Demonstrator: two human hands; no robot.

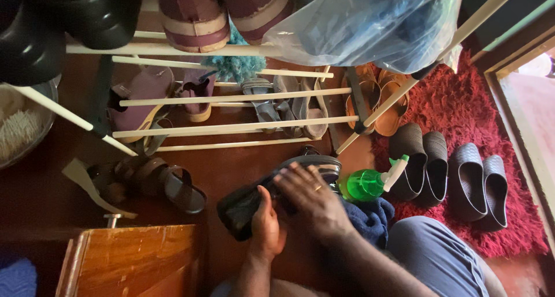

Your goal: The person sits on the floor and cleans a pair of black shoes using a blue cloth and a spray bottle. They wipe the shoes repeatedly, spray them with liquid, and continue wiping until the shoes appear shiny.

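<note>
My left hand (267,227) grips the near end of a black shoe (243,207), which lies tilted above the dark floor. My right hand (312,200), a ring on one finger, rests flat on top of the shoe with its fingers spread towards the far end. A blue cloth (373,219) lies bunched under my right forearm, on my grey-clad knee (439,256). Just right of the shoe stands a green spray bottle (367,184) with a white nozzle.
A rack of white rods (231,126) holds purple shoes, sandals and a clear plastic bag (370,25). Two pairs of dark slippers (451,175) sit on a red rug (462,100). A brown sandal (156,181) lies left; a wooden box (136,262) stands below.
</note>
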